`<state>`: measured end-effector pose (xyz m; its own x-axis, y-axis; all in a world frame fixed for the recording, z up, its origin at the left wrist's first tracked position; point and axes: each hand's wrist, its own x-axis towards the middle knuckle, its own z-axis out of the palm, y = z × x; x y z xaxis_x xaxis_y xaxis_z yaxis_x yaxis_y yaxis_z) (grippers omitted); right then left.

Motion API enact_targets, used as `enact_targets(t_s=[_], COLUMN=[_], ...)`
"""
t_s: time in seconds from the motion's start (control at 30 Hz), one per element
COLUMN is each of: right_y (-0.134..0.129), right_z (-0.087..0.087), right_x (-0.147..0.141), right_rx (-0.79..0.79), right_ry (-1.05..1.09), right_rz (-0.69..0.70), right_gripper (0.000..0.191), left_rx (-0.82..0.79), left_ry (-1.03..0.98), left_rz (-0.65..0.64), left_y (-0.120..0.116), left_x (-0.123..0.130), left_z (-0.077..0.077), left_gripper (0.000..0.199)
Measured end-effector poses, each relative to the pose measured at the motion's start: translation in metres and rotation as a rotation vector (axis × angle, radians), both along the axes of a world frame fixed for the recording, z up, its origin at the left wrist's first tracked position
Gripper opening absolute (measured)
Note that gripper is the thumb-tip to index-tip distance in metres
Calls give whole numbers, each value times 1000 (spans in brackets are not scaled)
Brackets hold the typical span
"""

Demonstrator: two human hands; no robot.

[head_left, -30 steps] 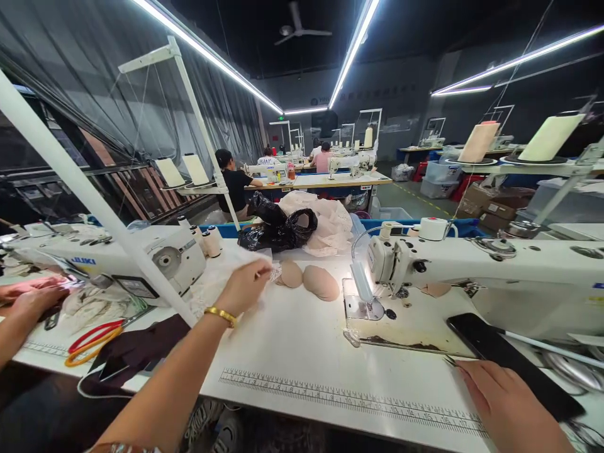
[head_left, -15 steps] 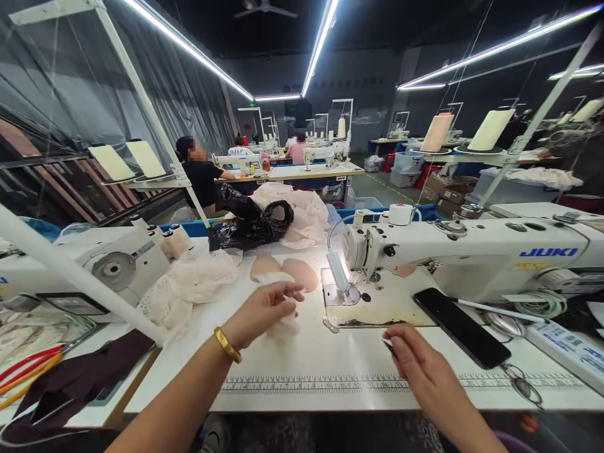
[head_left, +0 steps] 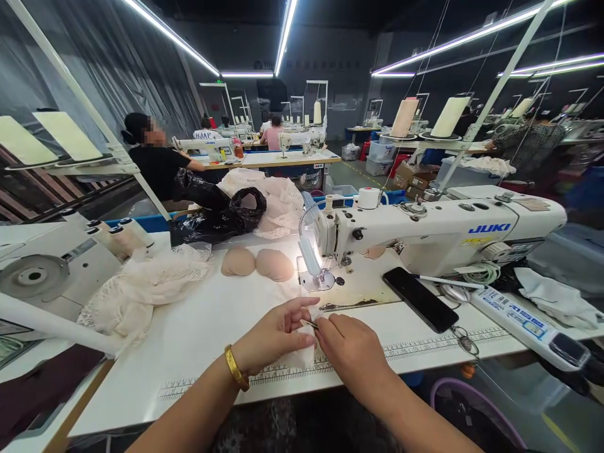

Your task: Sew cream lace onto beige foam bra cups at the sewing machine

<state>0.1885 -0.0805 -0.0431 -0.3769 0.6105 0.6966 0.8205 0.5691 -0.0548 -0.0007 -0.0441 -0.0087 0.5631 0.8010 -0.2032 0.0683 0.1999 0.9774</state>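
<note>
My left hand (head_left: pixel 283 333), with a gold bangle at its wrist, has its fingers curled around a thin white fabric piece (head_left: pixel 302 360). Part of this cloth hangs below the thumb, and some shows between the two hands. Close against it, my right hand (head_left: pixel 346 346) grips a small pointed metal tool (head_left: pixel 309 324), whose tip points left at the cloth. The fingers hide the rest of the tool. Behind the hands, two beige moulded cups (head_left: pixel 238 262) lie side by side on the white tabletop (head_left: pixel 189 333).
A sewing machine (head_left: pixel 425 220) stands at the right, its lamp lit by the needle. A black phone (head_left: pixel 419 299) lies before it. White lace fabric (head_left: pixel 146 283) is heaped at left, and a black plastic bag (head_left: pixel 217 214) sits behind. A co-worker (head_left: pixel 153 157) sits farther back.
My right hand has moved left with the metal tool to meet my left hand. The white fabric has come nearer the table's front edge, uncovering the cups. The view has turned right.
</note>
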Motion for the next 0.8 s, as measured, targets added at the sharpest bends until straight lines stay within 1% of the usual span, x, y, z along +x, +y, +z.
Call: enact_targets(t_s=[0.07, 0.13, 0.17, 0.2, 0.23, 0.27, 0.3, 0.33, 0.37, 0.4, 0.43, 0.47, 0.5, 0.53, 0.57, 0.6, 0.63, 0.67, 0.73, 0.77, 0.8], right_y=[-1, -1, 0, 2, 4, 6, 8, 10, 12, 13, 14, 15, 15, 16, 18, 20, 22, 24, 26, 26, 26], right_z=[1, -1, -3, -6, -9, -13, -16, -18, -19, -20, -20, -19, -19, -19, -18, -18, -17, -15, -9, -5, -1], right_x=[4, 20, 32, 47, 63, 78, 91, 101, 106, 106, 101, 92, 80, 67, 54, 42, 32, 26, 23, 24, 27], right_rx=[-23, -61, -78, -85, -87, -86, -84, -76, -69, -68, -77, -97, -129, -162, -192, -214, -236, -266, -352, -417, -504], right_ry=[18, 32, 33, 26, 4, -20, -47, -71, -82, -81, -69, -51, -31, -20, -11, 6, 39, 88, 241, 346, 474], right_rz=[11, -11, -44, -88, -136, -194, -243, -281, -300, -287, -243, -177, -93, -16, 37, 82, 125, 168, 237, 252, 260], right_gripper=[31, 31, 31, 32, 32, 32, 32, 32, 31, 31, 32, 36, 40, 40, 37, 25, 15, 14, 18, 18, 16], left_rx=[47, 166, 265, 395, 555, 749, 915, 1023, 1097, 1133, 1140, 1131, 1131, 1118, 1108, 1094, 1071, 1038, 978, 942, 881], left_ry=[57, 223, 359, 541, 730, 897, 1045, 1126, 1135, 1093, 998, 902, 860, 850, 842, 827, 814, 800, 783, 772, 740], left_rz=[-42, -44, -10, 89, 241, 437, 586, 670, 685, 625, 516, 355, 199, 85, 23, -17, -49, -73, -113, -125, -124], left_y=[0, 3, 5, 8, 11, 14, 16, 17, 17, 16, 15, 13, 11, 10, 9, 9, 9, 10, 10, 10, 8], left_x=[-7, -29, -46, -64, -83, -100, -113, -121, -122, -118, -108, -94, -77, -59, -42, -26, -13, -3, 8, 10, 11], left_z=[4, 18, 28, 40, 52, 62, 69, 72, 70, 64, 53, 40, 27, 14, 3, -5, -9, -10, -4, 1, 7], left_gripper=[81, 80, 75, 65, 54, 48, 49, 47, 45, 42, 38, 35, 36, 42, 49, 57, 55, 44, 13, 16, 25])
